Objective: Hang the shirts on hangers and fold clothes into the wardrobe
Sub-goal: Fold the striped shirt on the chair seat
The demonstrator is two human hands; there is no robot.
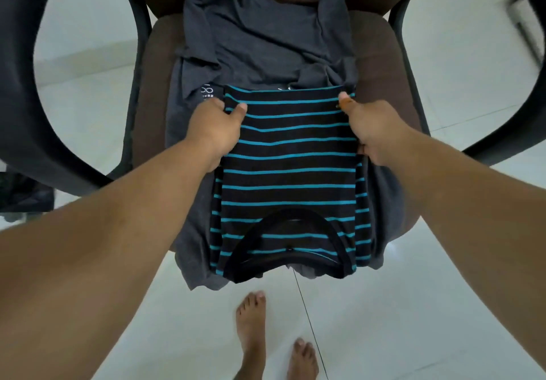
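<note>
Pinching our striped t-shirt (pixel 288 169) at both far corners — left hand (pixel 217 128), right hand (pixel 373 131) — over grey shirt (pixel 266 39) on chair (pixel 141 131).

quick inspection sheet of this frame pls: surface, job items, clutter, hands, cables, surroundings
Surface: brown cushioned chair seat, mostly covered by cloth.
Job's things: striped shirt, black with teal stripes, folded narrow, neckline toward the person; it lies on a dark grey garment, rumpled, spread over the seat and hanging off the front edge.
Clutter: nothing seen.
Hands: left hand and right hand each pinch a side edge of the striped shirt near its far end.
Cables: nothing seen.
Surroundings: black chair arms, pale tiled floor, bare feet below. No hangers or wardrobe in view.
</note>
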